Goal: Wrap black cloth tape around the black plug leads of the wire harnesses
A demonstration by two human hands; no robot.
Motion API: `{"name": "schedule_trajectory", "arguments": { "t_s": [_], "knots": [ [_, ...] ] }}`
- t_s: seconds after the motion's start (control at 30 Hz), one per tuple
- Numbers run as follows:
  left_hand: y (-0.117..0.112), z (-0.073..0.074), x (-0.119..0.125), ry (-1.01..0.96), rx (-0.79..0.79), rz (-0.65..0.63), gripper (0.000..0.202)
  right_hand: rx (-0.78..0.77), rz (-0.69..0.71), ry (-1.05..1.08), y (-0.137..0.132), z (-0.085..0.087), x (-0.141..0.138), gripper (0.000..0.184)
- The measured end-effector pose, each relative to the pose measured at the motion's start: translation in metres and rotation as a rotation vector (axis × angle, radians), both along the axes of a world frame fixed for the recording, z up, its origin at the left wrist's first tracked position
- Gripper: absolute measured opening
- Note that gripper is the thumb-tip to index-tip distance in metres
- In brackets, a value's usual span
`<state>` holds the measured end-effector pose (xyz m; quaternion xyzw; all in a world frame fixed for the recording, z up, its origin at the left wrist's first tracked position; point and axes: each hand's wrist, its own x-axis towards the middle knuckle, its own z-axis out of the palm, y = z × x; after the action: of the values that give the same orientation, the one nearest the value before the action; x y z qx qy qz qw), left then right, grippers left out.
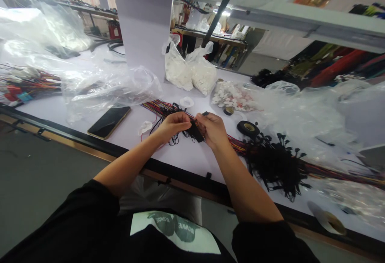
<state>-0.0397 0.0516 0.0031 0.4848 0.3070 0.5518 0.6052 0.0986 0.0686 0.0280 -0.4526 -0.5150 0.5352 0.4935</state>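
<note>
Reaching forward over the bench with both forearms angled inward, bringing left hand and right hand almost fingertip to fingertip with a small gap between. Pinching thumb against fingers on each, though can't tell for sure about anything caught in either pinch. Sitting right above the wires, with the black ends bunched just beyond the left, a black piece right below the right fingertips, and the tape off past the right

Wiring workshop: long bench, wire bundles, black tape roll, bagged white parts
</note>
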Motion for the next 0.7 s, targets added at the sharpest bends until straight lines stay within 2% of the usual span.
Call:
{"name": "schedule_trajectory", "arguments": {
  "t_s": [0.07,0.17,0.3,0.37,0.47,0.53,0.6,0.7],
  "knots": [
    [-0.001,0.000,0.001,0.105,0.050,0.068,0.016,-0.018,-0.038,0.022,-0.001,0.000,-0.002,0.033],
    [-0.004,0.001,0.003,0.315,0.127,0.181,0.010,0.052,-0.088,-0.030,-0.003,-0.001,-0.005,0.039],
    [-0.009,0.003,0.004,0.509,0.206,0.409,0.008,0.124,0.032,-0.256,-0.007,-0.004,-0.006,0.027],
    [-0.009,0.001,0.005,0.494,0.201,0.436,0.010,0.173,0.072,-0.393,-0.007,-0.006,-0.005,0.022],
    [-0.006,-0.003,0.009,0.263,0.138,0.363,0.009,0.324,-0.044,-0.528,-0.006,-0.010,-0.004,0.018],
    [-0.002,-0.005,0.010,0.032,0.050,0.297,0.020,0.403,-0.120,-0.577,-0.006,-0.011,-0.002,0.016],
    [0.002,-0.006,0.009,-0.143,-0.061,0.156,0.031,0.446,-0.121,-0.618,-0.008,-0.010,-0.002,0.016],
    [0.003,-0.006,0.004,-0.263,-0.232,-0.117,0.042,0.467,-0.062,-0.642,-0.011,-0.009,-0.004,0.017]
  ]
}}
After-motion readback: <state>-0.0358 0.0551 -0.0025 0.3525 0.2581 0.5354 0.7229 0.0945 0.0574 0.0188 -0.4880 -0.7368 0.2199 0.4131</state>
